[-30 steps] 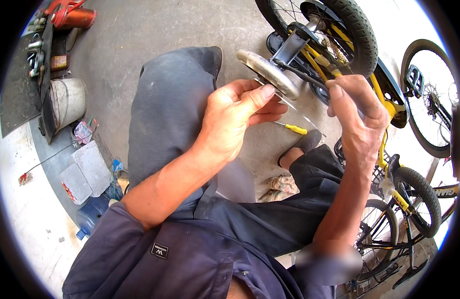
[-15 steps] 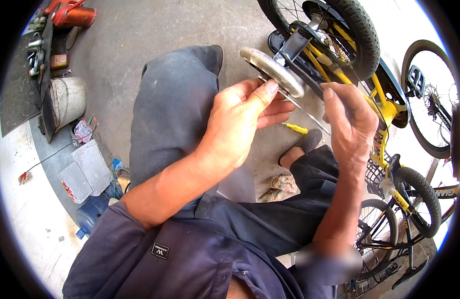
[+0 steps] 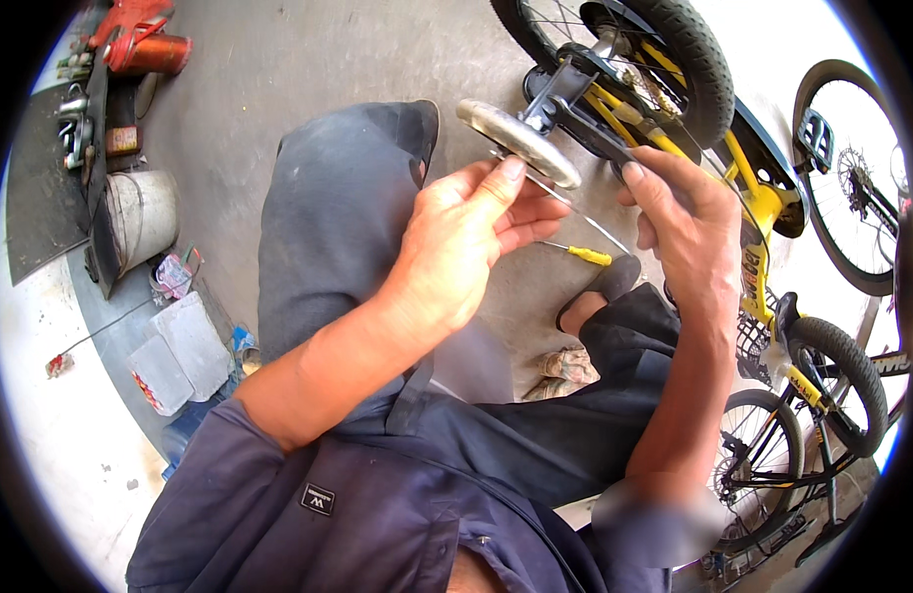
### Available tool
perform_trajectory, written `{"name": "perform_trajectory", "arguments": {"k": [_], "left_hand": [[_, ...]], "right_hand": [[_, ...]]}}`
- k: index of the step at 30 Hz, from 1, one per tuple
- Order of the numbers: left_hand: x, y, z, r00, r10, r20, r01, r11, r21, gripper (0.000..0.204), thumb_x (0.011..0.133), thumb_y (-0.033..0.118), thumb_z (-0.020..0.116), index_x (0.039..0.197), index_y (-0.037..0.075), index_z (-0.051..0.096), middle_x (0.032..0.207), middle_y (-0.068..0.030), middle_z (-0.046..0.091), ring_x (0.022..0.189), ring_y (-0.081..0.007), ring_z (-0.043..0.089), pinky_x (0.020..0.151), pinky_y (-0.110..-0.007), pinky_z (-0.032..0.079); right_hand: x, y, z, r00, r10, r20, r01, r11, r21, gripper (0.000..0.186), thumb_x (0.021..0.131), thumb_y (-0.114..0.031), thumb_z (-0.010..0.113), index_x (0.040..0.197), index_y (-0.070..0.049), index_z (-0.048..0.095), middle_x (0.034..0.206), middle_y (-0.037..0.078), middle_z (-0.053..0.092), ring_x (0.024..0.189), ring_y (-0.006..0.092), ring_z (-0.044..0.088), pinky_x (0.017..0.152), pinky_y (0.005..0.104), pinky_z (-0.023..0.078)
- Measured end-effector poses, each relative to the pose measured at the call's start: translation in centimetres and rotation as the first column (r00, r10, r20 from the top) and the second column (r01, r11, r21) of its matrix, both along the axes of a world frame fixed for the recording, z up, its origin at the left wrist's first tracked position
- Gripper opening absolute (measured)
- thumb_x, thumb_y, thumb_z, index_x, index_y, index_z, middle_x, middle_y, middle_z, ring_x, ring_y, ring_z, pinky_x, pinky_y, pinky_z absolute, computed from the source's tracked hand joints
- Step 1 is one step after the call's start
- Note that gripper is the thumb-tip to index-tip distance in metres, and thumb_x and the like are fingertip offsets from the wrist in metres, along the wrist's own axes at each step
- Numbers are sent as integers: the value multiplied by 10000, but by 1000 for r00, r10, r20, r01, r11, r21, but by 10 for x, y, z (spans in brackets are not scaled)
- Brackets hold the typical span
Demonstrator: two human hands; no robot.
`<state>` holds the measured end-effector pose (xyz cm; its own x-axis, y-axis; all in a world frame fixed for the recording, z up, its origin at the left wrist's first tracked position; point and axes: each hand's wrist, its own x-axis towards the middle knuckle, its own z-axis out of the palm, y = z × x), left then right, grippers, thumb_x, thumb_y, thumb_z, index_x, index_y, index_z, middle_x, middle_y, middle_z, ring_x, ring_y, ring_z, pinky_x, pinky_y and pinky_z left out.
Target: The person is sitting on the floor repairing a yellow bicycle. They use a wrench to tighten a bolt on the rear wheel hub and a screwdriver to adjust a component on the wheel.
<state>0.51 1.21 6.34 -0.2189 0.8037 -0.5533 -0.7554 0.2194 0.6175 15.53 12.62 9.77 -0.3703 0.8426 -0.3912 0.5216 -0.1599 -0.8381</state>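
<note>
Thumb and fingers of my left hand [image 3: 456, 227] pinch a thin metal rod [image 3: 603, 233] right at the rim of a small training wheel [image 3: 516, 141] with a worn, pale tyre. The rod slants down to the right from under the wheel. My right hand [image 3: 689, 212] is closed on the end of the dark metal bracket [image 3: 587, 128] that carries this wheel; the fingertips are partly hidden. Behind the bracket lies a yellow bicycle [image 3: 768, 203], its thick black tyre [image 3: 698, 74] above my right hand.
A yellow-handled screwdriver [image 3: 589, 255] lies on the floor beside my shoe [image 3: 614, 282]. More bicycles [image 3: 847, 178] stand at the right. On the left are an orange-red can [image 3: 155, 54], a whitish bucket [image 3: 145, 212] and grey blocks [image 3: 184, 351].
Both hands and the training wheel have shifted slightly left in the picture. The view has tilted a little, and both grips look the same.
</note>
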Motion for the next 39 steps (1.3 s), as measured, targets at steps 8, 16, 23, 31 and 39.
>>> {"name": "perform_trajectory", "arguments": {"k": [8,16,23,31,39], "left_hand": [[-11,7,4,997,-73,22,74,997,-39,311,993,254,475,1119,-25,532,1059,-166,611,977,-264,620,930,-426,500],[-20,8,3,992,-128,12,128,990,-52,284,983,241,501,1099,-14,544,1018,-150,636,936,-254,650,876,-419,527],[-13,0,2,996,-94,1,94,995,-29,319,998,263,465,1115,-21,551,999,-146,645,921,-248,649,872,-415,520],[-13,-4,0,994,-105,-31,103,993,-54,362,999,285,457,1159,-28,541,1033,-163,640,919,-241,643,875,-411,514],[-13,-2,-1,995,-99,-13,98,994,-55,366,992,290,473,1169,-23,538,1032,-152,640,919,-233,643,865,-416,519]], "right_hand": [[-1,3,-3,995,23,-95,-18,998,60,263,844,-199,678,1028,-11,692,742,28,649,587,58,532,520,209,443],[21,2,2,983,-127,-130,136,989,56,212,845,-159,678,1010,-30,707,737,-13,609,579,42,499,530,185,406],[25,2,-3,958,-149,-246,159,987,18,201,852,-147,695,989,0,703,739,-3,607,546,31,471,487,175,360],[12,1,6,974,-132,-186,127,991,-37,158,846,-119,700,935,11,703,734,10,612,540,38,507,484,181,386],[7,5,9,977,-63,-201,72,997,37,142,843,-59,688,922,58,675,769,56,626,553,82,568,439,209,452]]}}
